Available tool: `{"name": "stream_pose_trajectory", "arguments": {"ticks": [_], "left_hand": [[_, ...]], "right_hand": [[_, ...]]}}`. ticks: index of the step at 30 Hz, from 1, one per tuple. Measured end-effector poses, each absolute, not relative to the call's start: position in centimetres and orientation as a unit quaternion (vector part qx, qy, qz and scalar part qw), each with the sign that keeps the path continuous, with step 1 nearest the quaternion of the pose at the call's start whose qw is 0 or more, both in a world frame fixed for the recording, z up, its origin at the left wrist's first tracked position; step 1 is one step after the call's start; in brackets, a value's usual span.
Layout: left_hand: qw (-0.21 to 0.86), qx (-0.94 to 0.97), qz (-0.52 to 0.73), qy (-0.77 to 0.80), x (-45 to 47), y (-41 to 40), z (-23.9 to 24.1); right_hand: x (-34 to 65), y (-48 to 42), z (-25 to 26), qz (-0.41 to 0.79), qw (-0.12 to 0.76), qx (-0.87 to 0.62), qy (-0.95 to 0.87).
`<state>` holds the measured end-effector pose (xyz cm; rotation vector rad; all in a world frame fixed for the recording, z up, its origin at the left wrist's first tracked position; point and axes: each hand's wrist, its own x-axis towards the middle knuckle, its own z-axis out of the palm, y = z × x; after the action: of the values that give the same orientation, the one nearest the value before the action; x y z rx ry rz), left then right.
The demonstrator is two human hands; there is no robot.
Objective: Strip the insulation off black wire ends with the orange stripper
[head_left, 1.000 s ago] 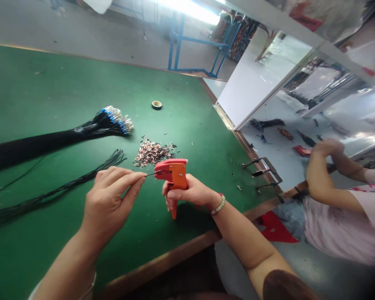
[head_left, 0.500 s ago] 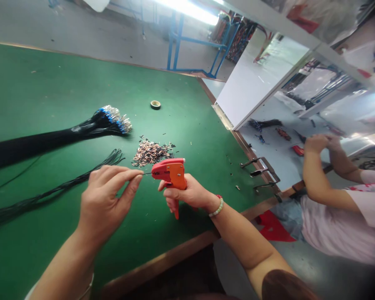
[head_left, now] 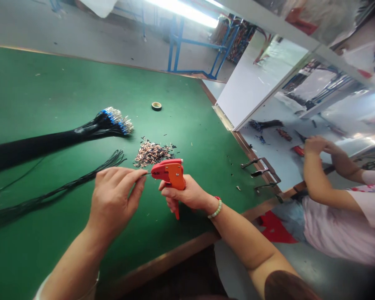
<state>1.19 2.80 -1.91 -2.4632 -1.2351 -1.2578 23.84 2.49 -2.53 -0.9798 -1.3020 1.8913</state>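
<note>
A green workbench (head_left: pixel 50 91) holds black wire bundles (head_left: pixel 34 146), copper scraps (head_left: pixel 151 153), and tape (head_left: pixel 156 106).

Left hand (head_left: pixel 114 198) pinches thumb to fingertips; right hand (head_left: pixel 187 193) curls closed just beside it.

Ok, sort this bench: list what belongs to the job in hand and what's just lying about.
Job: orange pistol-grip hand tool, right hand, left hand, black wire, loose wires, blue-collared wire bundle, copper clippings.
Lying about: tape roll, metal clamps.

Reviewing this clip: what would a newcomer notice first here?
The orange-red pistol-grip tool in the right hand, at centre, stands out, the left hand pinching a thin wire at its nose. Just beyond, on the green table, lie copper-coloured clippings and a black wire bundle with blue-and-silver ends.
</note>
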Motion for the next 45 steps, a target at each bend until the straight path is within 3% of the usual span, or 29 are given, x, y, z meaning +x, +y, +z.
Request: {"name": "stream_pose_trajectory", "arguments": {"ticks": [24, 33, 45], "left_hand": [[0.059, -0.786, -0.455, -0.415, 1.3, 2.6, -1.7], [0.026, -0.742, -0.472, -0.474, 1.1, 2.3, -1.3], [0.016, -0.769, -0.459, -0.445, 1.0, 2.4, -2.0]], "right_hand": [[23.5, 2.2, -2.2, 0.72, 0.31, -0.379, -0.492], [24.6, 3.0, -2.3, 0.725, 0.351, -0.356, -0.473], [24.7, 2.6, -2.2, 0.771, 0.299, -0.312, -0.467]]}}
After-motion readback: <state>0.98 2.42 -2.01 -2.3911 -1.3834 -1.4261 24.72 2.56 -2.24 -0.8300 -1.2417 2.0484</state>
